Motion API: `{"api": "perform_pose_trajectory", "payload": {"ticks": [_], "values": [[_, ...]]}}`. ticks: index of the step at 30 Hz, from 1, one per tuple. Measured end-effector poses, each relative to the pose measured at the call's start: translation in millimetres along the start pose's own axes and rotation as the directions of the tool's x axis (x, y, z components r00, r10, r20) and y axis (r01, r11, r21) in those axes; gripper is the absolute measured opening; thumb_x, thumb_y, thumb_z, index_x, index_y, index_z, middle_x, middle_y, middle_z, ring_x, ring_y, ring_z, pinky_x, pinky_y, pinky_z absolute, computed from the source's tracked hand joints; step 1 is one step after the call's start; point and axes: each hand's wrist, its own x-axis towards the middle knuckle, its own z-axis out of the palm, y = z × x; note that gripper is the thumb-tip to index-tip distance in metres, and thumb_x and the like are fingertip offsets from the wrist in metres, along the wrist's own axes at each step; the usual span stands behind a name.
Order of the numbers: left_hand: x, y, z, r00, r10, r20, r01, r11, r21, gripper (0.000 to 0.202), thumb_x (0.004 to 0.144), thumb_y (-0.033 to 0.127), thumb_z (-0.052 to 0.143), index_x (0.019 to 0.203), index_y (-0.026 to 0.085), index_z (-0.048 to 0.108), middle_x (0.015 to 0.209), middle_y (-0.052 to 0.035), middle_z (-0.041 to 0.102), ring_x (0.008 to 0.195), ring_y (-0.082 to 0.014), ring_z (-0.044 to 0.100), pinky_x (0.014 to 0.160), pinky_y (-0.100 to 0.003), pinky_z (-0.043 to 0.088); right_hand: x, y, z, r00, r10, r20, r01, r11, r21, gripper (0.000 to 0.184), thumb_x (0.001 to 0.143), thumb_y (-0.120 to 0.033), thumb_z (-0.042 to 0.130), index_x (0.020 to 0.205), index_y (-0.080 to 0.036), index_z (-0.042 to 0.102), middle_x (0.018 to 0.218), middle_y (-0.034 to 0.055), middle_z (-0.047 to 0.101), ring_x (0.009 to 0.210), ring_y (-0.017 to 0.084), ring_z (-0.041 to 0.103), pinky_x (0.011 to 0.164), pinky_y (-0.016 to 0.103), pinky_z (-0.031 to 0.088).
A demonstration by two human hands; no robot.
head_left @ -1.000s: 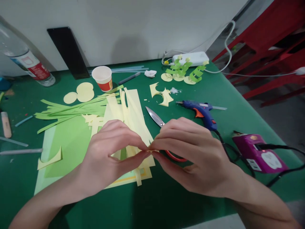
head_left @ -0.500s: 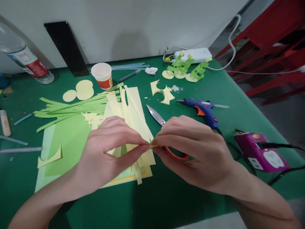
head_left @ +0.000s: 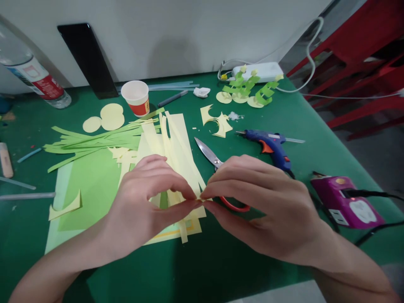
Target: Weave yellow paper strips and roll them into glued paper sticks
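My left hand and my right hand meet fingertip to fingertip above the green table. Both pinch a small piece of pale yellow paper, mostly hidden between thumbs and forefingers. Under my left hand lie pale yellow paper strips on a light green sheet. Scissors with red handles lie just behind my right hand, handles partly covered by it.
Green paper strips and yellow circles lie at left. A paper cup, a bottle and a black phone stand at the back. A blue glue gun, a purple device and folded paper figures are at right.
Both hands stay pinched together on the small yellow piece, fingertips shifting slightly. The view has tilted a little; nothing on the table moved.
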Motion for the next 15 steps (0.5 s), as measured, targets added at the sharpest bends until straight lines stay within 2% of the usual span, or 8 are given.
{"api": "perform_pose_trajectory", "payload": {"ticks": [6, 11, 15], "values": [[0, -9, 15.5, 0.999, -0.008, 0.041, 0.011, 0.997, -0.071, 0.010, 0.072, 0.016, 0.069, 0.065, 0.015, 0.062, 0.063, 0.0038, 0.067, 0.056, -0.0079, 0.058, 0.091, -0.032, 0.038, -3, 2, 1, 0.997, -0.004, 0.072, 0.009, 0.998, -0.067, 0.010, 0.079, -0.010, 0.053, 0.072, -0.013, 0.061, 0.067, 0.0051, 0.065, 0.063, 0.016, 0.057, 0.057, 0.031, 0.042], [1, -17, 21.6, 0.997, -0.012, 0.071, 0.020, 0.994, -0.110, 0.002, 0.074, 0.014, 0.066, 0.074, 0.015, 0.067, 0.071, 0.0010, 0.071, 0.065, -0.0105, 0.063, 0.097, -0.036, 0.034, -3, 5, -1, 0.989, 0.079, 0.127, -0.068, 0.993, -0.094, 0.013, 0.079, -0.011, 0.051, 0.070, -0.012, 0.061, 0.061, 0.0044, 0.059, 0.056, 0.013, 0.049, 0.052, 0.028, 0.039], [2, -19, 20.5, 0.996, 0.005, 0.093, 0.008, 0.990, -0.140, 0.007, 0.076, 0.011, 0.063, 0.078, 0.015, 0.068, 0.074, -0.0012, 0.071, 0.067, -0.0131, 0.064, 0.086, -0.034, 0.041, -2, 8, -2, 0.983, 0.125, 0.135, -0.117, 0.991, -0.068, 0.011, 0.079, -0.011, 0.052, 0.071, -0.013, 0.059, 0.061, 0.0019, 0.058, 0.055, 0.011, 0.048, 0.051, 0.026, 0.037]]}}
